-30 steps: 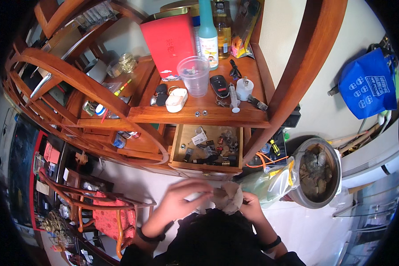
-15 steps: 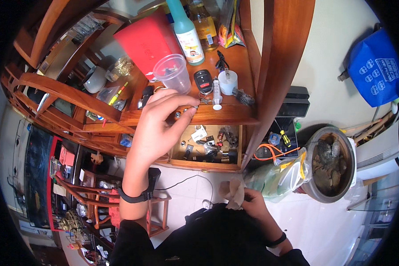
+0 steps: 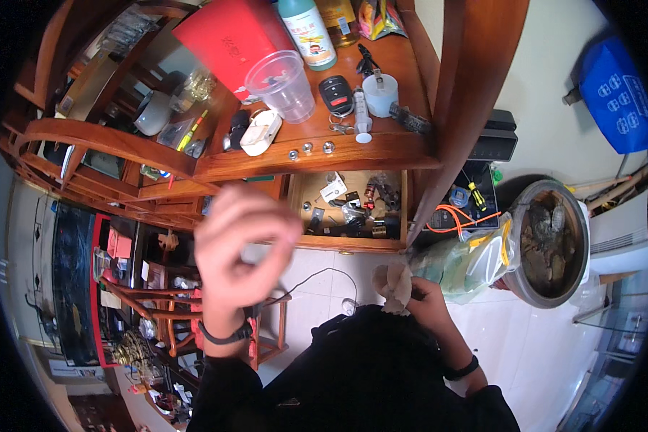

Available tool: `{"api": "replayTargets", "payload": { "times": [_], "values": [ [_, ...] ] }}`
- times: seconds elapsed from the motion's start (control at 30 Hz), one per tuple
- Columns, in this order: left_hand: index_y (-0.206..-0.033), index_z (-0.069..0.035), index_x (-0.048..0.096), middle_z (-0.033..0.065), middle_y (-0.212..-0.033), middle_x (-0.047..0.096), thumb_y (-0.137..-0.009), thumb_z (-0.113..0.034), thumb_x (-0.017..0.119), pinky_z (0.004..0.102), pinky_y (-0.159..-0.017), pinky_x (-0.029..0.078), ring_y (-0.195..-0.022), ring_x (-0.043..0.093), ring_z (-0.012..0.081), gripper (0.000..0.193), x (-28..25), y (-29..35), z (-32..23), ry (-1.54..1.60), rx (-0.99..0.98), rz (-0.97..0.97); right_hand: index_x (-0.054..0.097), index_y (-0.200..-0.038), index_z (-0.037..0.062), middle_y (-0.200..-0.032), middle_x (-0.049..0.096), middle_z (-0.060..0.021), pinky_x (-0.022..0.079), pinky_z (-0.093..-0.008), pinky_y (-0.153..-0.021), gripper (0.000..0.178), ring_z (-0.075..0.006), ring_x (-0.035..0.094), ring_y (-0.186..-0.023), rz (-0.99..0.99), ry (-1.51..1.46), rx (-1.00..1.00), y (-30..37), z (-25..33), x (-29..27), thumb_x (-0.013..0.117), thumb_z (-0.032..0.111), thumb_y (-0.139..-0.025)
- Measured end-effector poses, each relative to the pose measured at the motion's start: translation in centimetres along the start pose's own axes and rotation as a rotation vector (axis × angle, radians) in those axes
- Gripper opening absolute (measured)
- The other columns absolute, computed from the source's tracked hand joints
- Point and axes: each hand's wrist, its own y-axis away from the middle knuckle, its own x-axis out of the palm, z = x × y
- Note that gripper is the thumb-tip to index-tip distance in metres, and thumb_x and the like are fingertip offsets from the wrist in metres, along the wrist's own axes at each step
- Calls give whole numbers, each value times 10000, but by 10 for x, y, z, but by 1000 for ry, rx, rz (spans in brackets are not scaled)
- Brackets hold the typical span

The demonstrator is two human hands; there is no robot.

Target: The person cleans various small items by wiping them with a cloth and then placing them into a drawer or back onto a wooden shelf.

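My left hand (image 3: 245, 241) hovers in front of the cabinet, left of the open drawer (image 3: 349, 245). Its fingers look curled but are smeared by motion, so whether they hold anything is unclear. Beyond it, three small shiny metal nuts (image 3: 307, 147) sit on the wooden front ledge (image 3: 381, 153). Close to my body, my right hand (image 3: 428, 304) is closed on a crumpled beige tissue (image 3: 394, 288). On the shelf behind the nuts are a white plastic case (image 3: 261, 132), a clear plastic cup (image 3: 281, 90), a black key fob (image 3: 336, 96) and a syringe (image 3: 361, 115).
Small hardware and a white tag (image 3: 333, 189) lie in the drawer. A red box (image 3: 230, 43) and a teal bottle (image 3: 308, 32) stand farther back. At right are a wooden upright (image 3: 475, 79), a plastic bag (image 3: 468, 266) and a large round pot (image 3: 582, 252).
My left hand has drawn back from the ledge toward me, uncovering the nuts and the white case. My right hand still holds the tissue. The view has shifted slightly.
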Motion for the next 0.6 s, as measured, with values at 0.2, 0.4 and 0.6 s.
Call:
{"api": "replayTargets", "payload": {
  "times": [0.2,0.4,0.6],
  "values": [
    [-874,-46,686,93,-859,680,-754,-44,673,379,-743,460,-787,608,269,120,36,57,81,-172,-227,471,628,-1069,-32,-1012,680,-107,533,-305,-826,271,-179,661,-930,27,2,21,0,-1,3,664,-20,-801],
    [-1008,-54,676,144,-882,678,-813,-158,652,435,-832,453,-880,627,303,222,69,35,119,-411,-257,510,618,-1100,-32,-1026,678,-100,523,-306,-853,265,-178,655,-960,72,-28,4,-3,-2,7,633,-19,-836],
    [-1090,-30,611,147,-824,667,-792,-158,696,410,-721,488,-786,646,319,335,104,40,147,-307,-438,598,610,-1120,-37,-1048,673,-110,520,-317,-855,295,-191,650,-980,88,3,53,4,0,11,632,5,-828]
  ]
}}
